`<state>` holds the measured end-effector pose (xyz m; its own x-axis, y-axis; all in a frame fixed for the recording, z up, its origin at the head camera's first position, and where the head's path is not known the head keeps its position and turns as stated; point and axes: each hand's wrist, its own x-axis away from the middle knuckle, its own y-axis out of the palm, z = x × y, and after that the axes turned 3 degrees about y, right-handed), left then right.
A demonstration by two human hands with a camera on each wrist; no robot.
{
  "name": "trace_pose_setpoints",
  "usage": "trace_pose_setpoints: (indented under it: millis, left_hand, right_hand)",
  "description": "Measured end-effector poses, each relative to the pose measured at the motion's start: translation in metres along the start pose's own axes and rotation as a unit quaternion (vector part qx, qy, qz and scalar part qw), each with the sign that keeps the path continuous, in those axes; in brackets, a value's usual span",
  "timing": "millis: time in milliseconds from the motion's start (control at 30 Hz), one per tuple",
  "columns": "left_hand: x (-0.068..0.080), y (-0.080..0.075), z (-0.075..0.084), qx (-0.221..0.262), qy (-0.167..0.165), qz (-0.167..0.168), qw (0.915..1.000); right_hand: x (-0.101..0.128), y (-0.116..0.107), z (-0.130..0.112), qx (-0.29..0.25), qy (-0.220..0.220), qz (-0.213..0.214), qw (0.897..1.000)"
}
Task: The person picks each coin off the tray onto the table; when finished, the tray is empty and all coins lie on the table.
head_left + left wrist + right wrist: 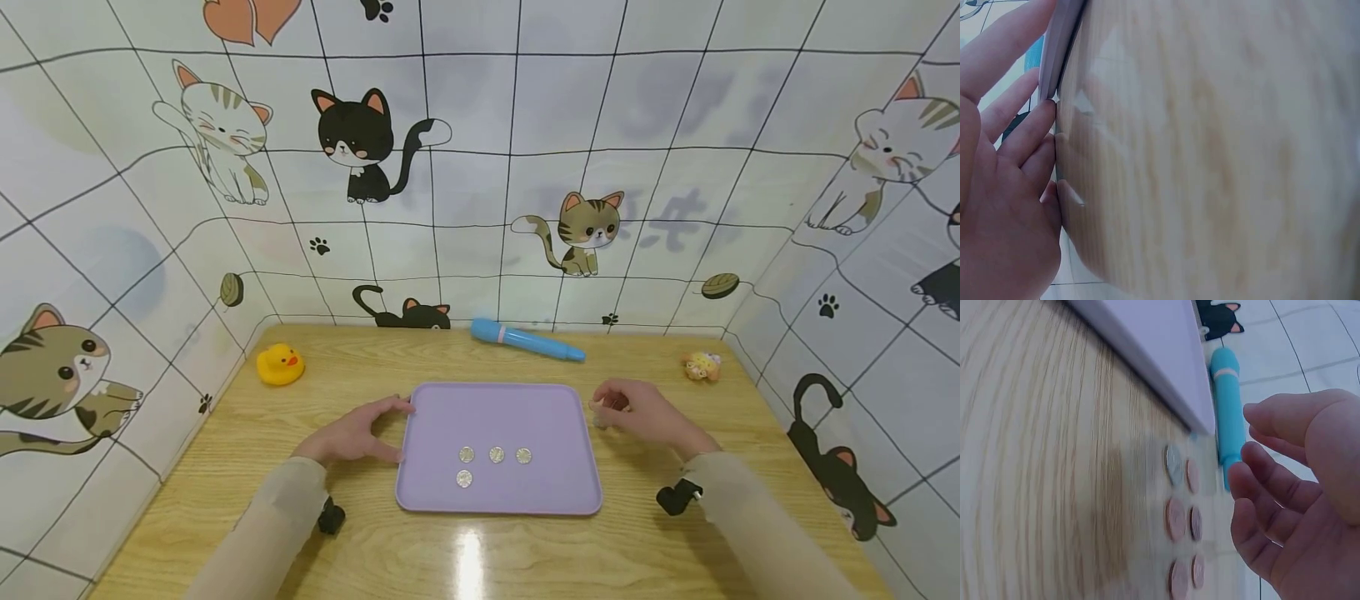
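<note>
A flat lilac plastic tray (498, 446) lies in the middle of the light wooden table (225, 467), and four small silver coins (495, 455) sit on it — three in a row and one just below the left end of that row, all in the half nearer the person. The neat spacing suggests they are being laid out one by one.

More coins (1175, 519), silvery and copper-toned, lie in a loose double column on the wood just beside the tray's right edge, close under the right hand (641, 412) — a supply kept within easy reach, it seems.

The left hand (352, 433) rests on the table at the tray's left edge; in the left wrist view its relaxed, nearly straight fingers (1022, 134) touch the rim, apparently steadying the tray. It grips nothing.

The right hand hovers over the loose coins with fingers (1272, 481) loosely curled and thumb apart from them; nothing shows between them.

Beyond the tray lies a blue plastic pen-shaped toy (525, 341); a yellow rubber duck (280, 364) sits beyond its left corner.
</note>
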<state>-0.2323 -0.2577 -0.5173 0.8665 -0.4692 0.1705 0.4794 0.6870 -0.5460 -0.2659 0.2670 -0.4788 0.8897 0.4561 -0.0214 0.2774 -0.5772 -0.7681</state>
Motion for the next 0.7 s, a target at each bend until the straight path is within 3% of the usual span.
trace_pose_setpoints:
  millis: [200,700]
  left_hand:
    - [0.001,0.000,0.001,-0.002,-0.001,0.003,1.0000]
    - [0.002,-0.001,0.005,0.001,-0.003,-0.002,1.0000]
  right_hand:
    - [-0.011,0.016,-0.016,0.005,-0.065,-0.034,0.997]
    - [-0.024,0.049,-0.060,0.029,-0.125,-0.118,0.985]
